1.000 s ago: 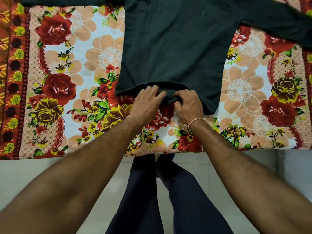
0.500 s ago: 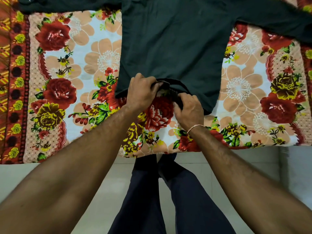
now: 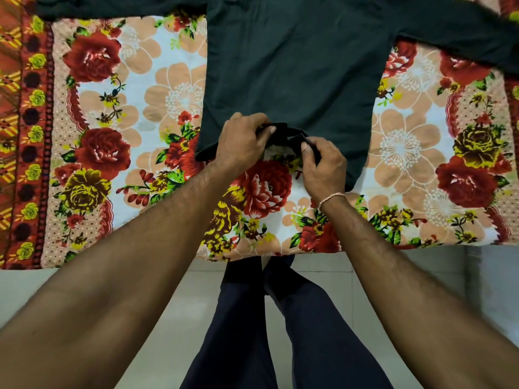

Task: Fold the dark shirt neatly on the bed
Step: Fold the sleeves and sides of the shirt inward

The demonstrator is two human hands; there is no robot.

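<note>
The dark shirt (image 3: 292, 68) lies spread flat on the bed, its sleeves stretched out to the left and right along the top of the view and its hem nearest me. My left hand (image 3: 241, 141) pinches the middle of the hem and lifts it slightly. My right hand (image 3: 323, 167) pinches the hem just to the right of it. Between the two hands the hem is bunched and raised off the sheet, showing the floral print beneath.
The bed carries a floral sheet (image 3: 118, 153) with red, yellow and peach flowers and a red patterned border (image 3: 25, 136) at the left. The bed's near edge runs across the middle of the view. Below it are pale floor tiles (image 3: 421, 265) and my legs in dark trousers (image 3: 280, 332).
Both hands went from pressing on the hem to pinching it and lifting it a little. My left hand moved up and away from me, and the hem opened between the hands.
</note>
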